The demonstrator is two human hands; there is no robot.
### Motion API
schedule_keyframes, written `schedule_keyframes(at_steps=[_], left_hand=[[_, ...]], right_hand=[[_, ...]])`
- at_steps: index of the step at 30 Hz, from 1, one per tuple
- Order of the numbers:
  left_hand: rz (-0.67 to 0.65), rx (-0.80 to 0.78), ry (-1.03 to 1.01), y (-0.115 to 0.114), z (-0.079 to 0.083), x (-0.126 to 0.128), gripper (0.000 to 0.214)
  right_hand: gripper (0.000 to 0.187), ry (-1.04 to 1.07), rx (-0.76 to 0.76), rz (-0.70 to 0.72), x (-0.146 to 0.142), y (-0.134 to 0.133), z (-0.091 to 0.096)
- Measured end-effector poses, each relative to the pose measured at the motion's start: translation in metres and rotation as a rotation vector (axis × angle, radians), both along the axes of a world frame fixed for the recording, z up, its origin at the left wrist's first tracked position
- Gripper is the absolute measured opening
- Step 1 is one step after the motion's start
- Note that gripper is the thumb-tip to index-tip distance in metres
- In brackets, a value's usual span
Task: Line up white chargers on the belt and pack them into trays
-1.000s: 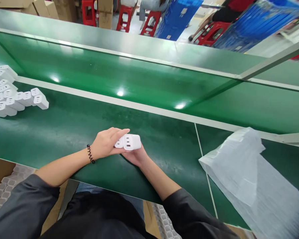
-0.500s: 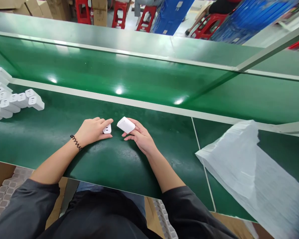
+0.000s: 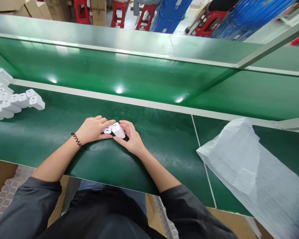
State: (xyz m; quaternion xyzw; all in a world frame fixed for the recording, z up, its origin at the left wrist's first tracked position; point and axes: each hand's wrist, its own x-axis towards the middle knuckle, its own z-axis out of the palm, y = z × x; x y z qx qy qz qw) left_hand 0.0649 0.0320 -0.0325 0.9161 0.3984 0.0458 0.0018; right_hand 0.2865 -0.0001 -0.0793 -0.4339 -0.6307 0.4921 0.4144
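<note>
Two small white charger plugs lie side by side on the green bench [image 3: 64,132] in front of me. My left hand [image 3: 93,129], with a black coil band at the wrist, covers the left charger [image 3: 107,129] with curled fingers. My right hand [image 3: 131,139] grips the right charger [image 3: 118,130] and holds it against the other one. Both chargers show their slotted end faces towards me.
A pile of several white chargers [image 3: 7,98] sits at the far left of the bench. A stack of white foam sheets [image 3: 251,176] lies at the right. The green conveyor belt [image 3: 129,73] runs behind a pale rail. Red stools and blue crates stand beyond.
A second ago both hands held the chargers together; they then parted, each with one charger. Now my right hand has brought its charger back beside the left one.
</note>
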Motion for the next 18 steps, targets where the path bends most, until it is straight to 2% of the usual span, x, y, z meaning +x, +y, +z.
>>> schedule_keyframes(at_steps=[3, 5, 11, 13, 16, 18], left_hand=[[-0.053, -0.018, -0.007, 0.002, 0.002, -0.002, 0.061], [-0.070, -0.023, -0.023, 0.002, 0.001, -0.002, 0.064], [-0.076, -0.030, -0.060, 0.002, -0.002, -0.002, 0.064], [-0.091, -0.008, -0.089, 0.002, -0.002, -0.004, 0.069], [-0.121, 0.103, -0.213, 0.005, 0.003, -0.011, 0.076], [-0.100, 0.202, -0.345, 0.004, 0.010, -0.012, 0.072]], right_hand=[[0.051, -0.184, 0.194, -0.020, 0.002, 0.001, -0.001], [0.045, -0.266, 0.234, -0.030, 0.001, 0.002, -0.003], [0.049, -0.440, 0.319, -0.040, -0.009, 0.001, -0.011], [0.058, -0.457, 0.349, 0.033, -0.004, 0.004, -0.010], [0.081, -0.373, 0.362, 0.243, 0.009, 0.012, -0.007], [0.084, -0.315, 0.332, 0.311, 0.014, 0.015, -0.007]])
